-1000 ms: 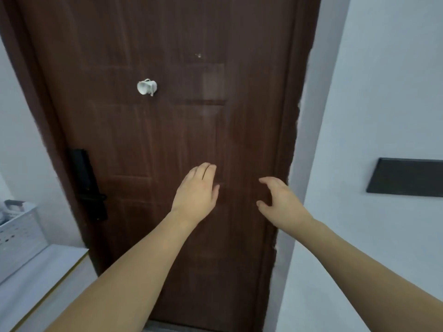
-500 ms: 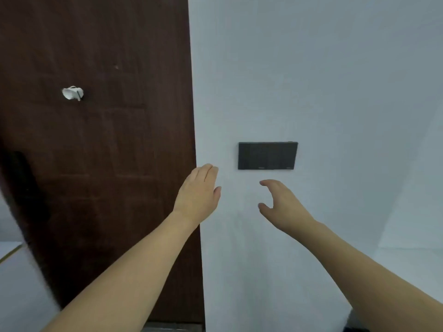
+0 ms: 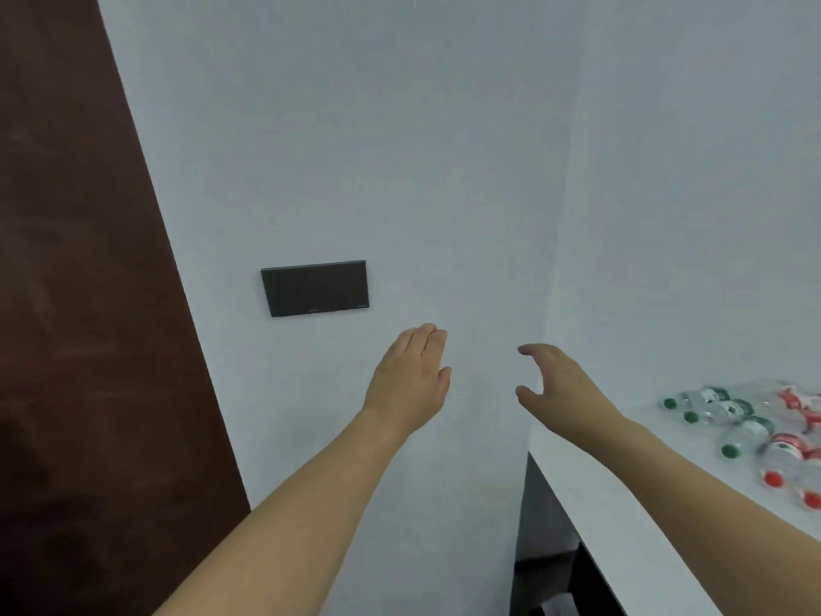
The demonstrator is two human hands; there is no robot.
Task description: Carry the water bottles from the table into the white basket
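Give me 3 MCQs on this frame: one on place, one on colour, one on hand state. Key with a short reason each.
1. Where do the water bottles lie?
A. on the white table at the right
B. on the floor by the door
C. in the left hand

2. Which cap colours show on the bottles?
A. blue and yellow
B. green and red
C. all white

3. What is the right hand doing?
A. gripping a bottle
B. pressing the dark wall panel
C. held out, fingers loosely curved, holding nothing

Key: 1 A, the bottles lie on their sides on the white table at the right edge. 2 B, green caps on the farther bottles, red on the nearer. 3 C, it hangs in the air in front of the wall, short of the bottles; the left hand is also empty.
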